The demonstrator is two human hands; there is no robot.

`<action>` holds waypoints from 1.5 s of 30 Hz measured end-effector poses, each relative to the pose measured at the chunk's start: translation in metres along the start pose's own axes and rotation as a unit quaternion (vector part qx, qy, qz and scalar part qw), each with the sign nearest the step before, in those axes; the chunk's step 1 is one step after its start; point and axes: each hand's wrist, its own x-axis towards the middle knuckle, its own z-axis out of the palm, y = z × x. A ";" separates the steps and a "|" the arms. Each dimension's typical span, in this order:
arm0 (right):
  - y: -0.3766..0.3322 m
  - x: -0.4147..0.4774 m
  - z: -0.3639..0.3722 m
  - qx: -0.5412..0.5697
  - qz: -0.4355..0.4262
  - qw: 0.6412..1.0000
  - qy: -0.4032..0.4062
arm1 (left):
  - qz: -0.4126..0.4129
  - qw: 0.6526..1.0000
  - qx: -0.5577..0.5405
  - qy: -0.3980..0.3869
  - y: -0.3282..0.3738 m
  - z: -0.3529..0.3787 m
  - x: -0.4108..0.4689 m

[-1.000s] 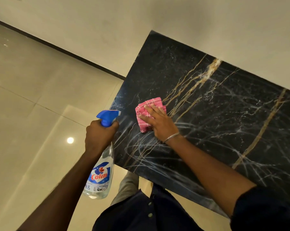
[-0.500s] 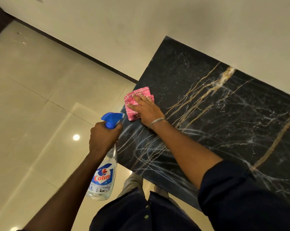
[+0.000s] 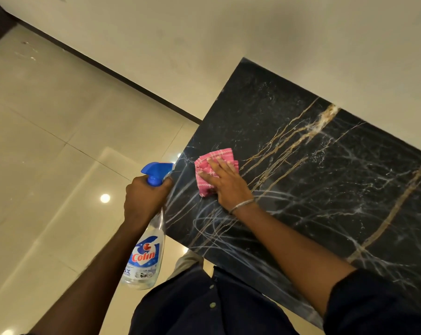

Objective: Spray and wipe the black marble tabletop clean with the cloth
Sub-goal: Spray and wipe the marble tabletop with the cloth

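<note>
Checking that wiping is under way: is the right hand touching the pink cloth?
Touching. The head view shows the right hand flat on the pink cloth, fingers spread over it, pressing it onto the black marble tabletop.

1. The desk (image 3: 325, 189) is seen as black marble, veined in gold and white.
2. The cloth (image 3: 214, 157) under the right hand (image 3: 225, 182) is pink, checked with thin white lines.
3. The spray bottle (image 3: 144, 259) held in the left hand (image 3: 144, 199) is clear, with a blue trigger head (image 3: 156, 170). Its label is blue with red lettering.
4. A silver bangle (image 3: 242, 205) is worn behind the right hand.
5. The floor (image 3: 47, 141) left of the left hand is tiled in glossy cream.
</note>
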 end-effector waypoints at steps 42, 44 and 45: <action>0.015 -0.063 0.006 -0.038 -0.091 0.994 -0.055 | -0.006 1.000 0.000 0.008 -0.012 0.021 -0.029; 0.017 -0.071 0.012 -0.039 -0.097 0.994 -0.034 | -0.010 1.000 0.001 0.015 -0.014 0.022 -0.034; 0.016 -0.071 0.013 -0.038 -0.098 0.994 -0.022 | -0.013 1.000 0.003 0.020 -0.015 0.022 -0.035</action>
